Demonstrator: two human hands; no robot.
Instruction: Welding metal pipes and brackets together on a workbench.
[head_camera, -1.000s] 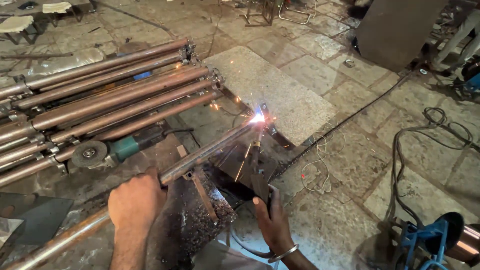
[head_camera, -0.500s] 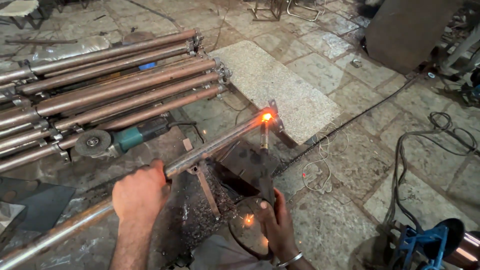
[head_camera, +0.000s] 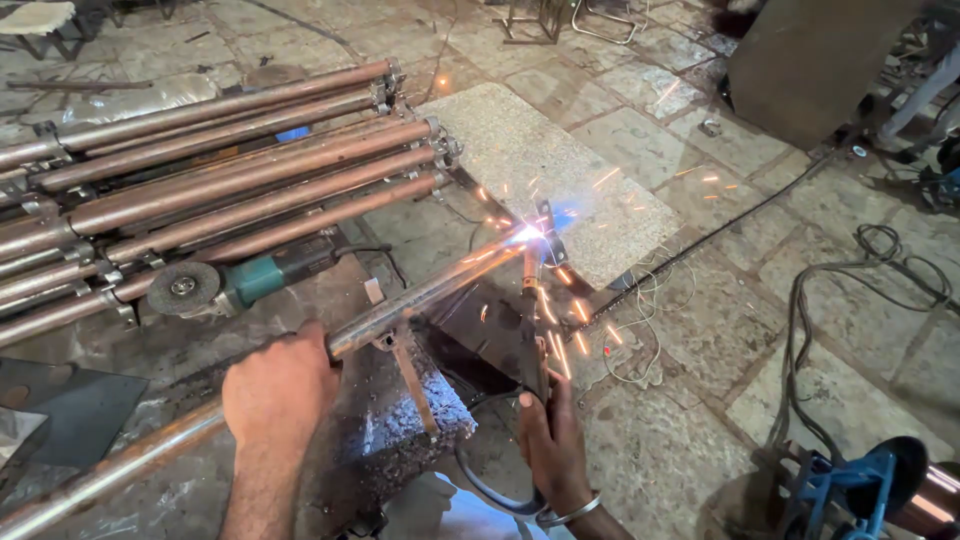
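Welding mid-arc | left hand (head_camera: 278, 385) fingers clamped round long steel pipe (head_camera: 420, 295) | right hand (head_camera: 552, 440) gripping black electrode holder (head_camera: 533, 345), sparks at pipe's far tip | next: probably needs a steady rod

A single head-worn camera looks steeply down and forward from above the person's own arms, close to the work. The left hand (head_camera: 280, 390) and right hand (head_camera: 552, 450) enter from the near edge. The stone floor (head_camera: 700, 330) fills the frame, running up to the far edge, with stacked pipes (head_camera: 240, 180) at far left. No second view overlaps it.
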